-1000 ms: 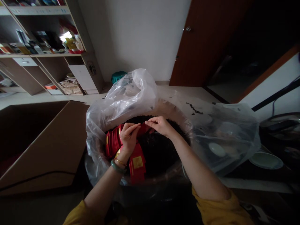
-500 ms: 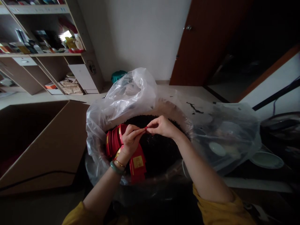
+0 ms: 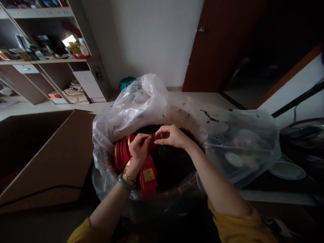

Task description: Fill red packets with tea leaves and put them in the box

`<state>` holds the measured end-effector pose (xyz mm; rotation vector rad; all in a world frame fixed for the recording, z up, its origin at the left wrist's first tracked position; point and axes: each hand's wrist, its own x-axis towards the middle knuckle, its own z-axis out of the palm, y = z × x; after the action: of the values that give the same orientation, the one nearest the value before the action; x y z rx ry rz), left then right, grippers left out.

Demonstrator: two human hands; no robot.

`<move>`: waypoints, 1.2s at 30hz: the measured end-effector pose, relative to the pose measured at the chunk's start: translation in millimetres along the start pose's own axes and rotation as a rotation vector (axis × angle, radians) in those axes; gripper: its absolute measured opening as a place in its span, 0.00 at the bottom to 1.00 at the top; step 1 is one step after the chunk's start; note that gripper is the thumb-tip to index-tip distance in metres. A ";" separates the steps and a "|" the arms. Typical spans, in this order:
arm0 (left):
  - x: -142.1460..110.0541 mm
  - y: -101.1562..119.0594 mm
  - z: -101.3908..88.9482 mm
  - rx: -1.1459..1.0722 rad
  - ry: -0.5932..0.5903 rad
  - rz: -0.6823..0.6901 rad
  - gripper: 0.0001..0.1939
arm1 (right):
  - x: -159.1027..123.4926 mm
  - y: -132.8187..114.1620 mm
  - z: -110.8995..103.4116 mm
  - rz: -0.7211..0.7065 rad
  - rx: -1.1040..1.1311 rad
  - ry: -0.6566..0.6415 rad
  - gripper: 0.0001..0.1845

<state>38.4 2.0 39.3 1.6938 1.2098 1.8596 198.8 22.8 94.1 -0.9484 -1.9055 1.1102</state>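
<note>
My left hand (image 3: 138, 148) grips a thick stack of small red packets (image 3: 121, 153) with gold labels; a few more red packets (image 3: 148, 177) hang below my wrist. My right hand (image 3: 170, 135) pinches the top edge of one red packet (image 3: 151, 141) at my left fingertips. Both hands hover over a large clear plastic bag (image 3: 141, 101) filled with dark loose tea leaves (image 3: 172, 165). A green bangle and a gold bracelet sit on my left wrist.
An open cardboard box (image 3: 43, 152) stands at the left. A bookshelf (image 3: 45, 54) fills the far left, a brown door (image 3: 217, 44) the back. White dishes (image 3: 287, 170) lie at the right, partly under the bag's plastic. Spilled tea bits mark the floor behind.
My right hand's fingers have shifted slightly left onto the packet's top edge, and the hands have stayed together over the bag. Little else has moved.
</note>
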 end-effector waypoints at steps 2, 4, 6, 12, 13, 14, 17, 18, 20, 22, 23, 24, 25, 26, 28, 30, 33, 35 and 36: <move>0.2 3.0 -0.8 -0.003 -0.011 -0.042 0.06 | 0.1 -0.1 2.4 -0.055 -0.071 0.077 0.08; -0.4 4.9 -2.2 -0.024 -0.031 -0.088 0.06 | 0.2 0.2 5.0 -0.100 -0.107 0.117 0.04; -0.7 5.0 -4.0 -0.071 -0.081 -0.132 0.06 | 0.0 0.5 6.1 -0.131 -0.121 0.125 0.03; 4.8 3.6 -8.0 -0.171 -0.225 -0.291 0.08 | -1.0 3.2 5.5 -0.075 -0.053 0.121 0.04; 6.1 4.2 -8.3 -0.170 -0.231 -0.308 0.08 | -0.7 4.2 6.3 -0.057 -0.034 0.121 0.05; 7.2 4.9 -8.6 -0.166 -0.235 -0.320 0.08 | -0.4 5.3 7.6 -0.043 -0.023 0.123 0.06; 9.3 6.2 -9.4 -0.148 -0.241 -0.339 0.08 | 1.6 8.8 12.0 -0.034 -0.030 0.149 0.06; 9.5 5.9 -9.8 -0.144 -0.236 -0.340 0.09 | 2.5 10.0 13.3 -0.035 -0.038 0.162 0.06; 9.8 4.8 -10.6 -0.141 -0.232 -0.333 0.09 | 4.3 12.0 14.6 -0.030 -0.052 0.177 0.07; 10.1 3.5 -11.7 -0.142 -0.250 -0.313 0.09 | 5.5 13.6 14.2 -0.009 -0.047 0.178 0.08; 10.2 3.0 -12.2 -0.143 -0.271 -0.298 0.09 | 5.8 14.1 13.5 0.011 -0.029 0.173 0.09; 10.3 2.5 -12.6 -0.144 -0.297 -0.284 0.09 | 5.8 14.3 12.7 0.034 -0.001 0.159 0.10; 10.4 2.2 -12.8 -0.144 -0.323 -0.271 0.09 | 5.6 14.3 11.9 0.061 0.027 0.137 0.12; 10.4 1.8 -12.7 -0.143 -0.344 -0.261 0.08 | 5.3 14.0 11.3 0.088 0.048 0.113 0.12; 10.0 0.8 -11.3 -0.125 -0.362 -0.258 0.08 | 4.6 13.4 11.1 0.137 0.044 0.081 0.10; 9.4 -0.4 -8.8 -0.091 -0.344 -0.272 0.07 | 4.5 13.4 12.4 0.158 0.003 0.103 0.05; 8.7 -1.6 -5.5 -0.086 -0.287 -0.338 0.09 | 5.5 15.1 15.8 0.146 0.001 0.178 0.03; 8.5 -1.4 -5.1 -0.141 -0.279 -0.454 0.12 | 6.2 16.3 17.5 0.131 0.030 0.205 0.04; 8.3 -1.1 -5.3 -0.177 -0.288 -0.526 0.14 | 6.4 16.7 17.9 0.120 0.035 0.207 0.05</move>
<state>31.3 6.9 44.2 1.3265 1.1845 1.3154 184.4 27.6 73.8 -1.1251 -1.6765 1.0657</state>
